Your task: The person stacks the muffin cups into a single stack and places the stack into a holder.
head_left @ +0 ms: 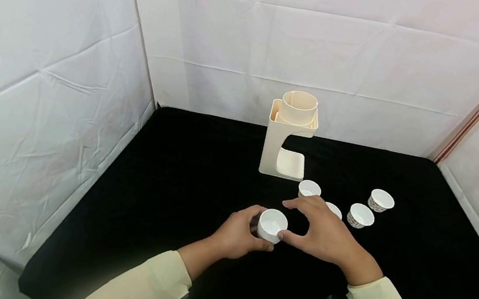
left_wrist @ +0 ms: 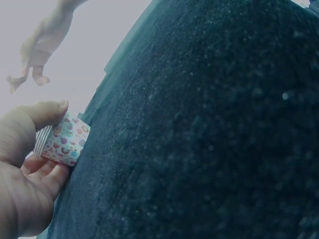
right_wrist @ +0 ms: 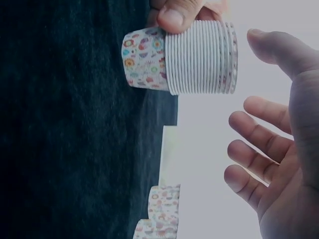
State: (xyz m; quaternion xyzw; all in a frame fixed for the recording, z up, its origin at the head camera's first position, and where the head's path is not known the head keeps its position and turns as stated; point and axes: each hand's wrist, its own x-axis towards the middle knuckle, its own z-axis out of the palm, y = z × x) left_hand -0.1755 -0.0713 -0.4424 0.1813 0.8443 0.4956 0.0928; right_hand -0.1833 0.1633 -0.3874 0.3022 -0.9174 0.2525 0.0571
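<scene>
Stack: a nested stack of cups [head_left: 272,225], rims up, sits just above the black cloth [head_left: 173,176], near the front and in front of the dispenser.
Left hand: left hand [head_left: 238,234] has it, thumb and fingers curled round the stack's wall; the left wrist view shows the patterned bottom cup pinched there.
Right hand: right hand [head_left: 323,232] is right beside the stack, on its right, fingers spread and loosely bent, holding nothing; its thumb tip reaches the rim, whether it touches I cannot tell.
Axis: stack's long axis is upright, mouth facing up.
Nearer hand: left grips, right is alongside.
Count, loose cups: four [head_left: 360,215], upright, behind and to the right of the right hand.
Count, dispenser: one cream dispenser [head_left: 289,135], tube on top, at the back.
</scene>
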